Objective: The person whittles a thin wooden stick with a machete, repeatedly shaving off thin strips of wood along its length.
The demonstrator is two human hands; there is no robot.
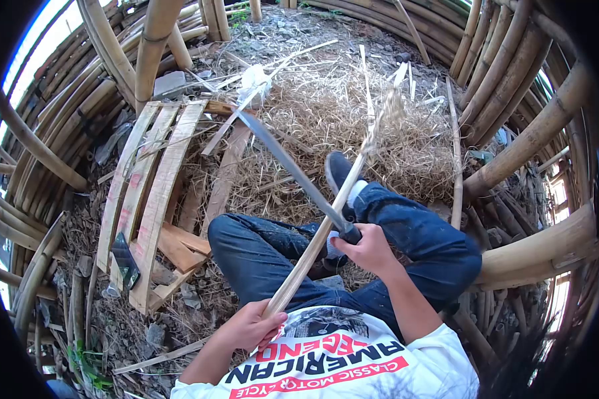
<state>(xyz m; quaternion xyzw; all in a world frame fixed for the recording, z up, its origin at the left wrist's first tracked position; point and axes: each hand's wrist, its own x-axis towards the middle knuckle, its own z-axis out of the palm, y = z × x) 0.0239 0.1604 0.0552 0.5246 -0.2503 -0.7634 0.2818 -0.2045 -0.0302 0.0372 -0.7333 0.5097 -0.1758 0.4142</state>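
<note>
Left hand (249, 327) is clenching the near end of the bamboo strip (326, 223), which is slanting up across the knees toward the shavings (353, 126). It looks light, stiff, springy, probably splintery at the frayed tip. Right hand's fingers (366, 249) are gripping the long knife (293, 169), its blade seemingly lying against the strip.
</note>
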